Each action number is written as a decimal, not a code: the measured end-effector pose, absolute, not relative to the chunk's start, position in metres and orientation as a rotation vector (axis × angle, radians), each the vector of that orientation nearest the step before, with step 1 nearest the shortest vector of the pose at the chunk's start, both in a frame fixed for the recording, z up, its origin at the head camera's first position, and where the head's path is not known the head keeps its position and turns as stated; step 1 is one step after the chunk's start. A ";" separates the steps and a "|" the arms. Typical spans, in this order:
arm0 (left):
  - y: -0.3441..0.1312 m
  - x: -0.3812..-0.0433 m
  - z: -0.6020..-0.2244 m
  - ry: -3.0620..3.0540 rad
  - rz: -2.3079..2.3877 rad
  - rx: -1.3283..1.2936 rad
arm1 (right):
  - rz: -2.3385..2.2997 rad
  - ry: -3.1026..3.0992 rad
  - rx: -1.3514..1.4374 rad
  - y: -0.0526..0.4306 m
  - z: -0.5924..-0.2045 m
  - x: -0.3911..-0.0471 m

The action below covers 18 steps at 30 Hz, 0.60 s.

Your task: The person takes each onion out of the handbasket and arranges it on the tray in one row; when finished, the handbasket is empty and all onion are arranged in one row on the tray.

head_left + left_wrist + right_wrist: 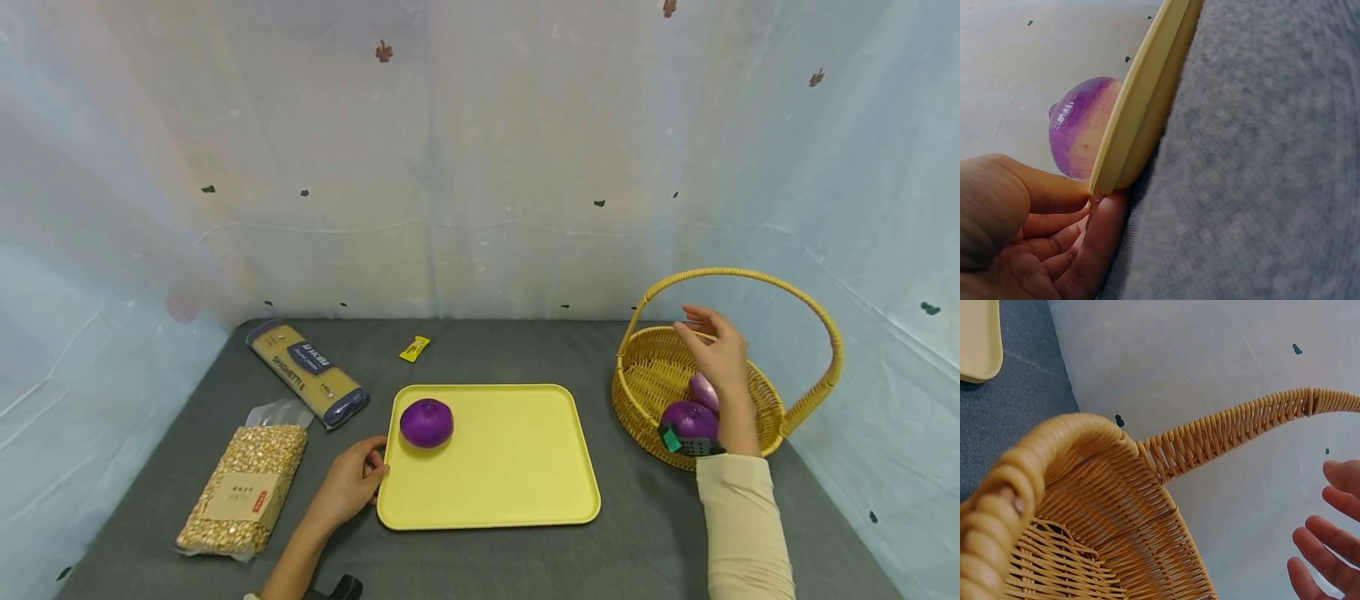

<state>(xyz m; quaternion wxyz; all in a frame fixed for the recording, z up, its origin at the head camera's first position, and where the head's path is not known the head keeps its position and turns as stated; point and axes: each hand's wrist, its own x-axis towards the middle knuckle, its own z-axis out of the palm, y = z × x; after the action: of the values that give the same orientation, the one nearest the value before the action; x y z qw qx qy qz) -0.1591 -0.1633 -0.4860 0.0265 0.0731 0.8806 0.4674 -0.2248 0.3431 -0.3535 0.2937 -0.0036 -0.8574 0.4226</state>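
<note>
A purple onion (426, 422) lies on the left part of a yellow tray (510, 467). My left hand (377, 467) is at the tray's left edge. In the left wrist view its thumb and forefinger (1107, 234) pinch the tray rim (1141, 106), with the onion (1079, 137) just behind. My right hand (701, 325) hovers over a wicker basket (626, 392) on the right, fingers spread and holding nothing. Two more purple onions (686, 417) lie in the basket, partly hidden by my forearm. The right wrist view shows the basket wall (1104, 519) and my fingertips (1325, 550).
A spaghetti pack (307, 372) and a clear bag of yellow kernels (243, 487) lie left of the tray. Behind the tray is a small yellow packet (414, 347). The basket's tall handle (738, 275) arches over my right hand. Pale sheeting walls the grey table.
</note>
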 end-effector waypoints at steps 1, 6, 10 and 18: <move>-0.163 -0.159 -0.486 2.720 1.445 0.225 | 1.114 -2.288 -0.016 0.347 -0.357 -0.228; -0.164 -0.160 -0.487 2.717 1.438 0.210 | 1.075 -2.302 -0.043 0.365 -0.374 -0.240; -0.164 -0.160 -0.487 2.712 1.439 0.204 | 1.076 -2.327 -0.071 0.368 -0.376 -0.241; -0.164 -0.159 -0.486 2.698 1.460 0.203 | 1.023 -2.416 -0.130 0.376 -0.378 -0.239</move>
<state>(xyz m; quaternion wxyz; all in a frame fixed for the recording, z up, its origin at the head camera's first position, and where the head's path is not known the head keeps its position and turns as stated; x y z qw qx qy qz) -0.1592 -0.1637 -0.4859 0.0336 0.0659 0.8771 0.4745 -0.2390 0.3763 -0.3784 0.2547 -0.0478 -0.8894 0.3765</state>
